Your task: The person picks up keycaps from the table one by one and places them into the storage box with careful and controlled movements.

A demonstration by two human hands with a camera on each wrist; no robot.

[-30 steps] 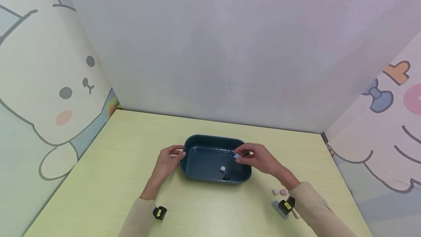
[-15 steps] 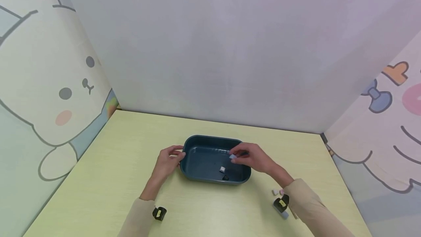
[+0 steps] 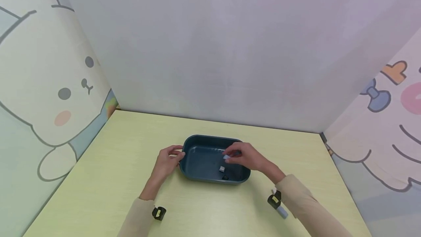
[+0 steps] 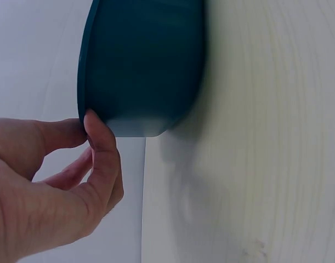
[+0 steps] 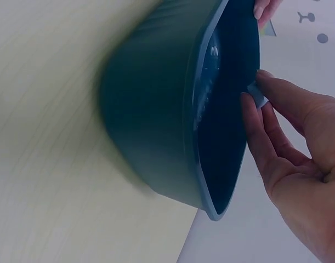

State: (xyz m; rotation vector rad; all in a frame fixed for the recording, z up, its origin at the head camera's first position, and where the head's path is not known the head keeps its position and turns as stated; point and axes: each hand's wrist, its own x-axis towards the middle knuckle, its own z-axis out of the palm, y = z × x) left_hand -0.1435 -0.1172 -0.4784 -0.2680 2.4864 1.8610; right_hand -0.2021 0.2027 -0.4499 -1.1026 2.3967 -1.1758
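A dark teal rectangular basin with rounded corners stands on the table. My left hand pinches its left rim between thumb and fingers, which the left wrist view shows close up. Over the basin's right half, my right hand pinches a small light blue block between thumb and fingertips. That block appears near rim height in the right wrist view. On the basin floor below lie a small white block and a small black piece.
A grey-blue bar-shaped piece lies on the pale yellow table, partly behind the right wrist's black camera mount. A whitish bit beside it is mostly covered. A grey wall rises behind the table.
My right hand has moved left over the basin with the light blue block. The right sleeve now covers the pink piece on the table. My left hand has stayed at the rim.
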